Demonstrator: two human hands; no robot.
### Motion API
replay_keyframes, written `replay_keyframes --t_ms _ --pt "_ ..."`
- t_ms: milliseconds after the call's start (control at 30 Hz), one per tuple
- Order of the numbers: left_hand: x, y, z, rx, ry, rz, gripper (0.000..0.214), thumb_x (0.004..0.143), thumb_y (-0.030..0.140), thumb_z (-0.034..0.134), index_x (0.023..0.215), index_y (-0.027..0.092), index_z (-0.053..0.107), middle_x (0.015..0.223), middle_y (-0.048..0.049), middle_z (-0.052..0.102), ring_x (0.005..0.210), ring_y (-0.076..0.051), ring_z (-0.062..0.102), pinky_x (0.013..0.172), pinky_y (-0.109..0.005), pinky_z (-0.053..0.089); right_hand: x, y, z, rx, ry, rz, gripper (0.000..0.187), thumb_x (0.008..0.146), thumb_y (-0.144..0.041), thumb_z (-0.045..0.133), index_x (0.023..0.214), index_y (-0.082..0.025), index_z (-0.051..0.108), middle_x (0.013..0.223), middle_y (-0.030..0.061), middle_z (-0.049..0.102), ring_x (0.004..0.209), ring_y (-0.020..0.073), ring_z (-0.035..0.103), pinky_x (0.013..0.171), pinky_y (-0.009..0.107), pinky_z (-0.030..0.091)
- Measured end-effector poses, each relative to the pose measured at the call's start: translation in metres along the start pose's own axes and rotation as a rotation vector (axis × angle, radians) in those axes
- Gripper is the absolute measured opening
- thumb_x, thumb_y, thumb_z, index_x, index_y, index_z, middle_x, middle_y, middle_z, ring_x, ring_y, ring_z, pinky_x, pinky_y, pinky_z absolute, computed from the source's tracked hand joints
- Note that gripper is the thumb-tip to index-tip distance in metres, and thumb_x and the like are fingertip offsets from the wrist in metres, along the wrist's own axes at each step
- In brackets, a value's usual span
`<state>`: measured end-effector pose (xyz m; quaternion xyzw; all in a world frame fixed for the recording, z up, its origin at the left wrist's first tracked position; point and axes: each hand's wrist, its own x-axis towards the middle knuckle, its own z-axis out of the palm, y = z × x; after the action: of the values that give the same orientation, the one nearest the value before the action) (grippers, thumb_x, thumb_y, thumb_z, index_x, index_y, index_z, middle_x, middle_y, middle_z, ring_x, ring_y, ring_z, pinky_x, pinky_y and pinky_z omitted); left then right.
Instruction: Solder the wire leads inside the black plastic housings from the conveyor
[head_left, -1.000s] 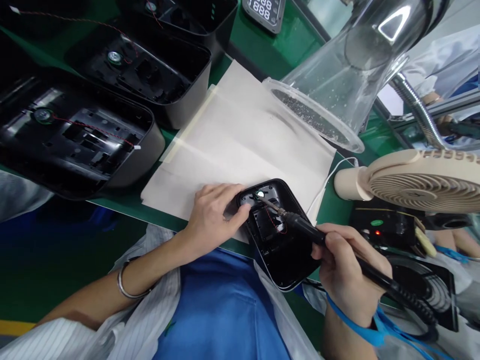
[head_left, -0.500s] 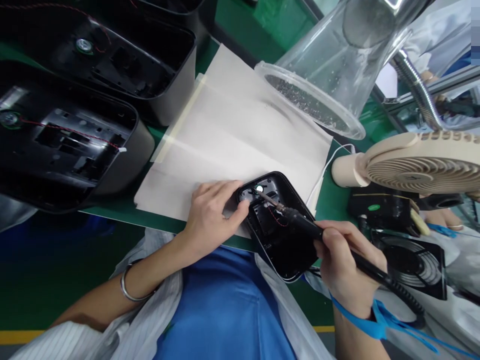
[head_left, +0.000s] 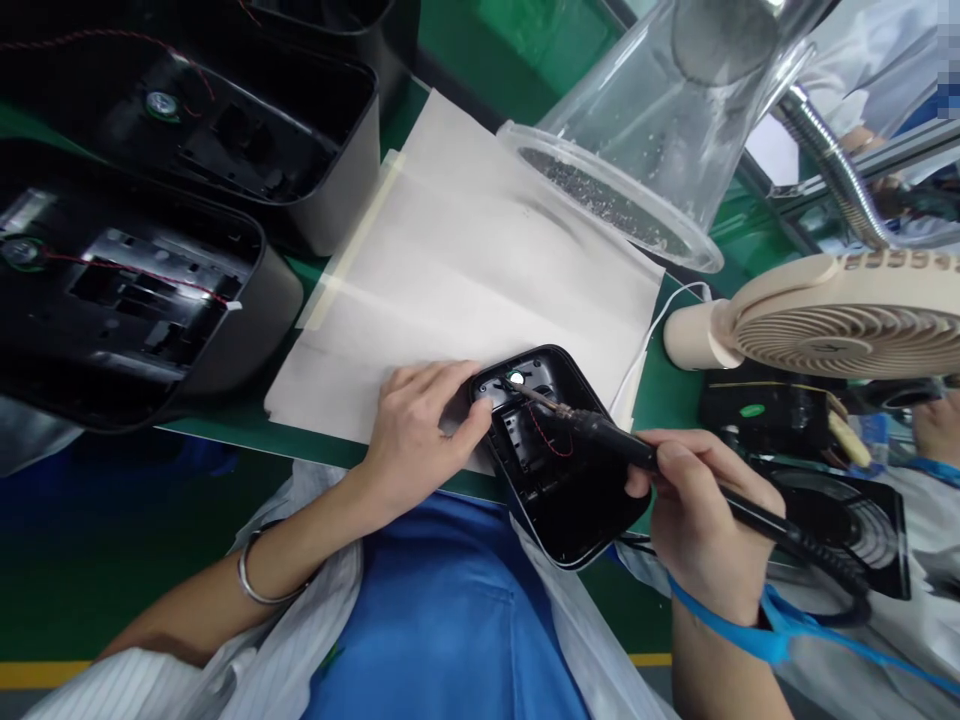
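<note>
At the front edge of the table lies a black plastic housing [head_left: 577,520], its hollow side facing up. My left hand [head_left: 420,435] steadies its left corner, thumb on the rim and fingers along the outer side. In my right hand [head_left: 709,515] is a soldering iron [head_left: 611,438], held like a pen and slanting down into the housing. Its tip meets or nearly meets a small round part [head_left: 517,380] that shines white at the far end; exact contact is unclear. A thin red twisted wire [head_left: 551,443] curves inside the housing.
Larger black housings [head_left: 281,290] stand at the left, with red wires and round metal parts. White paper [head_left: 450,270] covers the table. A clear extraction hood [head_left: 637,130] hangs at the back. A beige fan [head_left: 832,325] and a black box [head_left: 772,410] stand right. Another person's hand [head_left: 937,430] shows far right.
My right hand has shifted slightly right, with the soldering iron lying at a flatter slant. Its tip stays by the round part. My left hand keeps its place on the housing.
</note>
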<state>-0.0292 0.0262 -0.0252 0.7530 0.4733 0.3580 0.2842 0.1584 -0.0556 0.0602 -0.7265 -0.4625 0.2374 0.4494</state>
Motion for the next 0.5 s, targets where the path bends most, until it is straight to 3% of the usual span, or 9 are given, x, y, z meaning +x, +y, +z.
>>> replay_keyframes --t_ms 100,200,333,500 --pt "0.0001 0.0002 0.0003 0.015 0.002 0.0 0.021 0.087 0.028 0.051 0.101 0.02 0.062 0.097 -0.0006 0.071 0.091 -0.017 0.065 0.084 -0.031 0.046 0.0 -0.0009 -0.0034 0.095 0.044 -0.023 0.017 0.082 -0.014 0.054 0.078 -0.02 0.07 0.052 -0.0021 0.058 0.047 0.0124 0.051 0.046 0.025 0.04" --pt "0.0008 0.0008 0.001 0.023 0.013 0.014 0.02 0.086 0.027 0.051 0.1 0.018 0.063 0.095 -0.0015 0.071 0.089 -0.017 0.065 0.084 -0.031 0.047 -0.002 0.0018 -0.0055 0.037 0.073 -0.051 0.016 0.081 -0.014 0.055 0.079 -0.02 0.07 0.054 -0.002 0.058 0.047 0.0128 0.051 0.046 0.026 0.039" --pt "0.0009 0.0012 0.0018 0.038 0.026 0.018 0.02 0.086 0.027 0.052 0.1 0.018 0.063 0.095 -0.0012 0.072 0.089 -0.016 0.065 0.084 -0.03 0.047 -0.0033 0.0066 -0.0053 -0.035 0.064 -0.039 0.012 0.082 -0.022 0.058 0.078 -0.019 0.068 0.052 -0.0022 0.056 0.045 0.0132 0.051 0.043 0.026 0.039" --pt "0.0003 0.0019 0.0011 0.043 0.026 0.016 0.019 0.085 0.025 0.053 0.099 0.017 0.063 0.095 -0.0014 0.071 0.088 -0.015 0.065 0.084 -0.03 0.047 -0.0022 0.0085 -0.0042 -0.001 0.043 -0.034 0.011 0.082 -0.02 0.058 0.079 -0.019 0.069 0.051 -0.003 0.057 0.045 0.0123 0.052 0.043 0.025 0.039"
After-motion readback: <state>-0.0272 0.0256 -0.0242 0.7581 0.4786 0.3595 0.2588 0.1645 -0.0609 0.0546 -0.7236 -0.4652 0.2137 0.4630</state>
